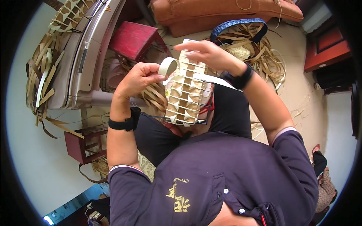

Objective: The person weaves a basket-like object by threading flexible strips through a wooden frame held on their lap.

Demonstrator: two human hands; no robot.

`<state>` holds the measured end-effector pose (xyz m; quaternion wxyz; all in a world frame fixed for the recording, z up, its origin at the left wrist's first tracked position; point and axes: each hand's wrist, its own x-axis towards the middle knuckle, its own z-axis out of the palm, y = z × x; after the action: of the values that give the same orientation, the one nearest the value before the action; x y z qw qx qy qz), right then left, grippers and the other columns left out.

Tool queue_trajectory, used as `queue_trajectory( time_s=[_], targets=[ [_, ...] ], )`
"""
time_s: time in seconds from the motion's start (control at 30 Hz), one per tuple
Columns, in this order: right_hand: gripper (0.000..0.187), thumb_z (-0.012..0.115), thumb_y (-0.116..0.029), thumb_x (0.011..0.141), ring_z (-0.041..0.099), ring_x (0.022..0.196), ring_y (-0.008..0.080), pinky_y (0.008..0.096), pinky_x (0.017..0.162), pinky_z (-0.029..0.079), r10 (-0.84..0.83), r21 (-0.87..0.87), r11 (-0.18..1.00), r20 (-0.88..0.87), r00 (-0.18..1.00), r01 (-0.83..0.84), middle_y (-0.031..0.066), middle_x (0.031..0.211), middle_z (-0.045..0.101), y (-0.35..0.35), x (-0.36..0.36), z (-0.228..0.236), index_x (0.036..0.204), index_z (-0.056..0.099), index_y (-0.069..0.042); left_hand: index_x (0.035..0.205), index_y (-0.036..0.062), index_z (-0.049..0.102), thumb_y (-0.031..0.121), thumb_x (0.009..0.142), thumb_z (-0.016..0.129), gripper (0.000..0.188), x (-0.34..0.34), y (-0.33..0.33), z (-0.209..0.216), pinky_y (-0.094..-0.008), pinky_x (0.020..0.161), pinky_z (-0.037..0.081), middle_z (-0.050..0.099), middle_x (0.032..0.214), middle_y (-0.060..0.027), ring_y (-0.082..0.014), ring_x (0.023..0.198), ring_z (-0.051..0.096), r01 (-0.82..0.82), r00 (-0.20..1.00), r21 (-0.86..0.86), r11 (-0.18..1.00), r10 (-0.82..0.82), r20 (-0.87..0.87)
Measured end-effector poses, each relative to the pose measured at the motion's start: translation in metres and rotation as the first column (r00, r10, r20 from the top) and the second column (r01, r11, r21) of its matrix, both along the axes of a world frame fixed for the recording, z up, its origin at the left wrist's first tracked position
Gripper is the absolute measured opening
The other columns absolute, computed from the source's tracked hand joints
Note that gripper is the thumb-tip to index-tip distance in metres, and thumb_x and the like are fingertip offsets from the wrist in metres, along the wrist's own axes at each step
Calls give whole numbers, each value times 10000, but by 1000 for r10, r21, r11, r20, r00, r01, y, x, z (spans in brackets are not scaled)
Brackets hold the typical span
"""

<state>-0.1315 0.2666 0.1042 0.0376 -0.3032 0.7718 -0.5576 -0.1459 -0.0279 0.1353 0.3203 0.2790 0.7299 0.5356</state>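
Observation:
Between my knees stands a partly woven basket-like piece [183, 98], with cream and tan strips folded into points over a thin dark frame. My left hand [141, 78], at its left side, pinches a pale flat strip [167, 66] between thumb and fingers. That strip curls up in a loop toward the weave. Another pale length [217, 80] sticks out on the right, below my right wrist; whether it is the same strip, I cannot tell. Over the far end of the piece, my right hand [214, 55] has its fingers stretched out, and nothing shows in them.
A red stool [132, 39] stands beyond my left hand, beside a large silver-grey cabinet [81, 56] draped with loose strips [42, 71]. Far right, a blue-rimmed basket [241, 23] lies among tangled tan strips [266, 62]. An orange-brown sofa [222, 13] is behind. Another person [325, 186] sits at lower right.

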Motion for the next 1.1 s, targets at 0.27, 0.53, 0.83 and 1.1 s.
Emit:
queue_trajectory(
  time_s=[0.27,0.53,0.83,1.1],
  targets=[
    [159,798,-98,862,615,767,65,253,717,510,288,-6,953,343,894,-304,3,817,707,-26,-42,-2,939,751,32,924,15,747,60,833,753,102,12,7,-2,-322,633,493,652,780,-131,-215,664,627,-269,732,-164,949,91,-676],
    [83,689,-54,812,641,620,282,378,572,503,-361,93,816,-689,629,570,74,684,619,-54,5,-18,862,644,-102,1057,82,696,106,852,667,209,24,39,-28,-406,592,515,637,677,-88,-283,590,637,-719,328,126,683,493,-806],
    [227,709,-246,934,667,630,284,393,598,520,-506,85,818,-363,782,569,95,699,671,-42,10,-34,1068,630,-81,1095,32,718,180,929,706,223,11,39,-109,-296,652,501,703,776,-39,-97,684,615,-709,648,184,681,732,-211],
    [223,744,-269,872,677,797,355,476,681,534,-448,443,704,-330,831,555,122,831,643,27,85,-56,861,623,-81,1307,10,550,144,968,700,394,21,51,-108,-263,808,518,650,1029,-50,-113,904,614,-698,716,229,679,665,211]
  ],
)
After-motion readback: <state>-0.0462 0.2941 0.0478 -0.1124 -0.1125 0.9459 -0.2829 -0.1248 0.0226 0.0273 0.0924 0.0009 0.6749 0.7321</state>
